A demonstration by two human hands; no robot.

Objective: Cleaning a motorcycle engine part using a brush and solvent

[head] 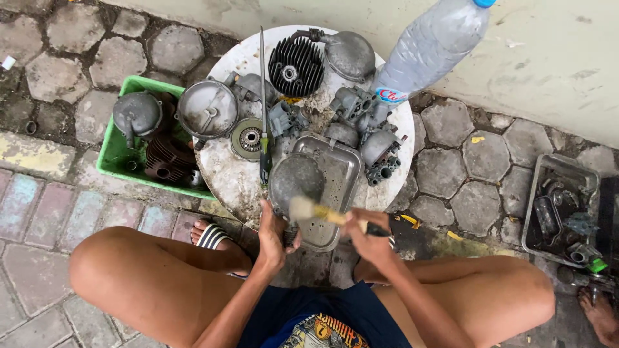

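Over tray (345, 169), right hand (364, 235) grips brush (316, 211) beside cover (295, 180).

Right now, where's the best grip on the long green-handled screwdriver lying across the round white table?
Probably the green handle of the long green-handled screwdriver, taken from above. It lies flat at the near end with a little free space, while its thin shaft runs between crowded metal engine parts.

We are seeing soft, even daylight, faint shadows, no glare; edges are bending, bottle toward one o'clock blurring.
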